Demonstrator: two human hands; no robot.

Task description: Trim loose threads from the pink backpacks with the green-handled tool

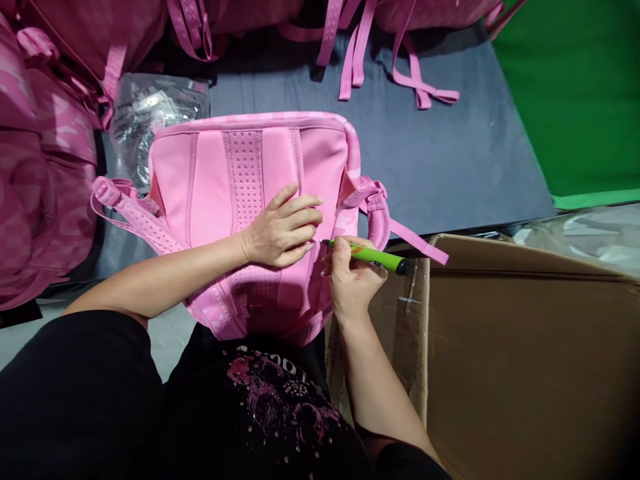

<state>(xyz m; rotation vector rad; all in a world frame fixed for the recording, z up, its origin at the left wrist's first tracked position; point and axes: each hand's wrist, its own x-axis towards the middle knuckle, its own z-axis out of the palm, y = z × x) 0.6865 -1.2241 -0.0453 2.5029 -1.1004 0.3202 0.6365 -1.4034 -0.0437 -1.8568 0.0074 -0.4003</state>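
Observation:
A pink backpack (215, 180) lies with its padded back panel facing up, its lower end against my body. Flat on that panel rests my left hand (287, 230), fingers stretched out toward the right. My right hand (353, 277) grips a green marker pen (373, 255) with a dark end, its tip at the right part of the panel, near my left fingertips. Whether the tip touches the fabric I cannot tell. One shoulder strap (135, 217) sticks out on the left, and another strap (381, 217) curls on the right side.
More pink backpacks (45, 153) stand along the left and back of the grey table (450, 160), straps hanging forward. A clear plastic bag (150, 110) lies behind the backpack. At the right are an open cardboard box (525, 347) and a green panel (580, 100).

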